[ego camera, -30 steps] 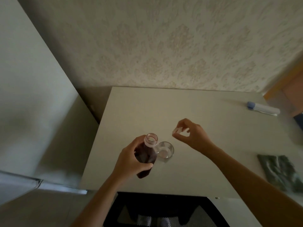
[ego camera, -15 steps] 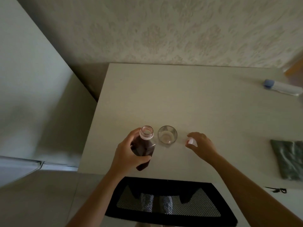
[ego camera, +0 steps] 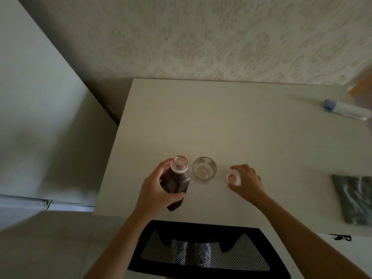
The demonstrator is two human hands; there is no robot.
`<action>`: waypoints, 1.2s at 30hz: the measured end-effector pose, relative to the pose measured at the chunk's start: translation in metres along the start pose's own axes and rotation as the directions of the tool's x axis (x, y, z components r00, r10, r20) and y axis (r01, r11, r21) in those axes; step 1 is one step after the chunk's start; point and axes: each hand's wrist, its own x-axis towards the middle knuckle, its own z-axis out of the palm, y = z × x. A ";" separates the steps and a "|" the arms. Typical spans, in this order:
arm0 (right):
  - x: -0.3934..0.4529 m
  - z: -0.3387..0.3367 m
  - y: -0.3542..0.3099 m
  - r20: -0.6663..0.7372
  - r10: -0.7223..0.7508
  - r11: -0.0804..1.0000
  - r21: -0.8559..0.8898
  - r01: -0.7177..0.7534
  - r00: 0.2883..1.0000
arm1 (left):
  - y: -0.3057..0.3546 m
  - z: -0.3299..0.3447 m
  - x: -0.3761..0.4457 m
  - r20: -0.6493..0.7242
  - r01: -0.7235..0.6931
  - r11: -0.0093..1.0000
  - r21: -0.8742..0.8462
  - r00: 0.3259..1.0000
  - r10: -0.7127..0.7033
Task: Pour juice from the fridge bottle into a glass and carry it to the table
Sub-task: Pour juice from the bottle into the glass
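An uncapped clear bottle point(ego camera: 176, 181) of dark red juice stands upright over the near part of the pale table point(ego camera: 231, 127); my left hand point(ego camera: 157, 192) is wrapped around its body. Just right of the bottle's neck, an empty clear glass point(ego camera: 204, 168) stands on the table. Further right, the pink-white bottle cap point(ego camera: 233, 178) rests upside down on the tabletop. My right hand point(ego camera: 248, 181) sits against the cap with its fingertips still around it.
A capped white tube with a blue end point(ego camera: 346, 109) lies at the table's far right. A folded grey-green cloth point(ego camera: 354, 200) lies at the right edge. A black mesh chair back point(ego camera: 201, 252) stands against the near edge. A patterned wall runs behind, a pale fridge side point(ego camera: 30, 117) at left.
My right hand carried the cap from above the glass down to the table at the glass's right. The bottle stayed upright in my left hand. The view tilted downward.
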 end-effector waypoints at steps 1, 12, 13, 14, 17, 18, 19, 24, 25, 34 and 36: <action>0.000 -0.003 -0.007 -0.032 -0.029 0.999 0.032 0.030 0.999 | 0.000 -0.001 0.000 -0.003 -0.001 1.000 -0.002 1.000 0.001; 0.009 0.007 -0.069 0.042 -0.271 0.960 0.080 0.267 0.962 | -0.001 -0.009 -0.002 -0.040 0.003 1.000 0.015 0.999 -0.003; 0.010 0.010 -0.067 0.052 -0.278 0.960 0.038 0.276 0.959 | -0.003 -0.011 -0.003 -0.043 0.006 1.000 0.020 0.999 -0.005; 0.011 0.012 -0.065 0.060 -0.287 0.958 -0.003 0.287 0.956 | -0.004 -0.012 -0.004 -0.045 0.008 1.000 0.025 0.999 -0.007; 0.013 0.015 -0.064 0.056 -0.300 0.952 -0.052 0.302 0.952 | -0.009 -0.014 -0.007 -0.051 0.022 0.999 0.033 0.999 -0.020; 0.013 0.014 -0.066 0.051 -0.297 0.953 -0.050 0.299 0.954 | -0.010 -0.015 -0.007 -0.055 0.025 0.999 0.035 0.998 -0.023; 0.014 0.013 -0.068 0.049 -0.292 0.955 -0.043 0.294 0.955 | -0.010 -0.015 -0.008 -0.060 0.028 0.999 0.035 0.998 -0.026; 0.012 0.007 -0.077 0.045 -0.316 0.946 -0.067 0.319 0.948 | -0.007 -0.020 -0.007 -0.089 0.001 0.998 0.065 0.996 0.005; 0.011 0.006 -0.078 0.047 -0.334 0.936 -0.098 0.338 0.941 | -0.005 -0.021 -0.006 -0.097 -0.009 0.996 0.084 0.995 0.017; -0.002 -0.047 -0.109 -0.051 -0.382 0.901 -0.243 0.359 0.923 | 0.031 -0.052 0.013 -0.006 -0.165 0.901 0.401 0.983 0.182; -0.007 -0.064 -0.120 -0.088 -0.382 0.902 -0.252 0.350 0.920 | 0.045 -0.064 0.019 0.049 -0.202 0.862 0.466 0.978 0.203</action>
